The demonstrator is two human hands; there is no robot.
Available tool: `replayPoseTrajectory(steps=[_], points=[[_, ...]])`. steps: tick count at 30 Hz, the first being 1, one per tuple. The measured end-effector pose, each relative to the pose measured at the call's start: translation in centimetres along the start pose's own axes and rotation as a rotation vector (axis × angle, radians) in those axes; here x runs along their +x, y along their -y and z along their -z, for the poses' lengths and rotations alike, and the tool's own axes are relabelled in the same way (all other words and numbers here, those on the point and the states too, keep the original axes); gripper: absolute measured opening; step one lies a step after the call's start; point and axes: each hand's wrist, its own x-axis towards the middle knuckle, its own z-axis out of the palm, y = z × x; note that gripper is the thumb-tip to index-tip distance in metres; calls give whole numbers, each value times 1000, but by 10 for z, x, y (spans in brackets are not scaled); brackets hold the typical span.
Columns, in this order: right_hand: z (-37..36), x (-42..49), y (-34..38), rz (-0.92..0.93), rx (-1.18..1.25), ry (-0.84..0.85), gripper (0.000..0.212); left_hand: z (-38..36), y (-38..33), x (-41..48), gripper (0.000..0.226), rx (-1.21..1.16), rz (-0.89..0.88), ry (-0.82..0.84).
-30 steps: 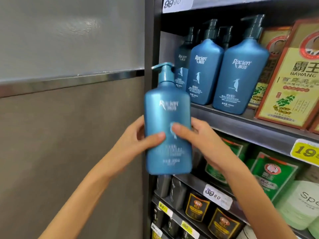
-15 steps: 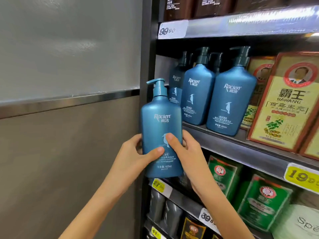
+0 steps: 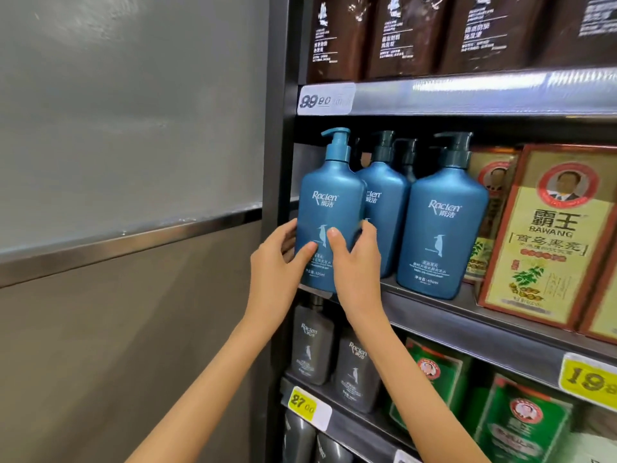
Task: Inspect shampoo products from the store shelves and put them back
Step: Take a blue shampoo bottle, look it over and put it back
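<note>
Left hand [image 3: 277, 265] and right hand [image 3: 359, 262] both grip the bottle [image 3: 330, 195] at the shelf [image 3: 467, 324] edge. Looks like the putting-back step, probably just needs a nudge in.

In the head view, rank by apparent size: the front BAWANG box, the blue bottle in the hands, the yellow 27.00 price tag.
1. front BAWANG box
2. blue bottle, narrower
3. yellow price tag, by far smallest

Surfaces: teal-blue plastic pump bottle [image 3: 329, 208], matt, smooth, soft sheen; dark brown pouches [image 3: 410, 35], glossy wrinkled film, probably plastic; grey metal shelf edge [image 3: 467, 329], smooth, dull sheen; yellow-and-red carton box [image 3: 547, 235], glossy printed card; silver wall strip [image 3: 133, 242], brushed metal.
</note>
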Motion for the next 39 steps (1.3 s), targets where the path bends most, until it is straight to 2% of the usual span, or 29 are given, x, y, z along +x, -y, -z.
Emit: replayPoseTrajectory(steps=[6, 12, 16, 20, 24, 27, 31, 36, 39], points=[[-22, 4, -8, 88, -64, -70, 34, -2, 11, 3, 52, 53, -52, -43], [-26, 10, -18, 90, -54, -92, 36, -9, 26, 7, 67, 76, -35, 115], [-22, 12, -20, 134, -93, -96, 36, -18, 32, 5, 88, 84, 19, 177], [-17, 15, -19, 174, -160, -88, 36, -24, 32, 2, 83, 67, 19, 108], [-13, 18, -14, 167, -250, -55, 37, -29, 32, 2, 94, 78, 2, 80], [-11, 17, -13, 184, -317, -51, 42, -34, 30, 2, 73, 78, -48, 22], [-10, 16, -13, 179, -360, -84, 50, -39, 25, 5, 78, 65, -20, -2], [-11, 11, -15, 265, -473, -119, 50, -45, 29, 9, 70, 97, -2, 0], [-2, 6, -23, 293, -525, -149, 41, -48, 31, 10, 84, 159, -25, 36]])
